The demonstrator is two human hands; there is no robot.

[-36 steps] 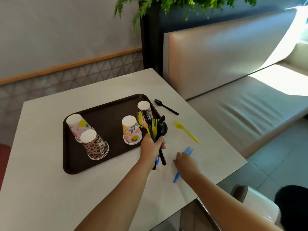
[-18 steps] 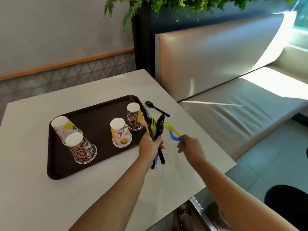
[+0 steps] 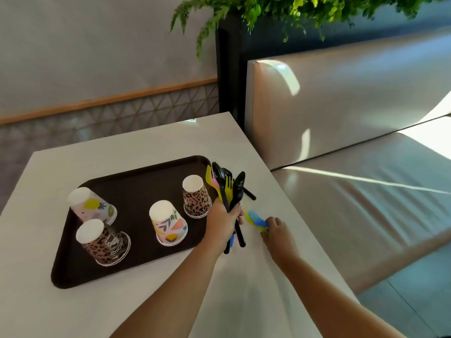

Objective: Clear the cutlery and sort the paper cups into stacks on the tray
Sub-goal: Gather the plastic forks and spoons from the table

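- Gathering cutlery is the step in hand: the left hand (image 3: 223, 222) grips an upright bundle of cutlery (image 3: 228, 187) at the tray's near right edge.
- A second ago the right hand (image 3: 275, 231) reached for the blue fork (image 3: 256, 218) lying on the table; now it pinches that fork and has come to the yellow fork (image 3: 251, 219), blurred under its fingertips.
- One black spoon (image 3: 249, 193) lies on the table behind the bundle, so clearing looks nearly done.
- Four paper cups stand upside down and unstacked on the dark tray (image 3: 136, 174): two leopard-print (image 3: 196, 197) (image 3: 102, 242), two pastel (image 3: 168, 224) (image 3: 91, 206); sorting is not yet begun.
- The white table (image 3: 146, 147) meets a padded bench (image 3: 353, 167); a fern (image 3: 280, 8) hangs over a dark pillar.
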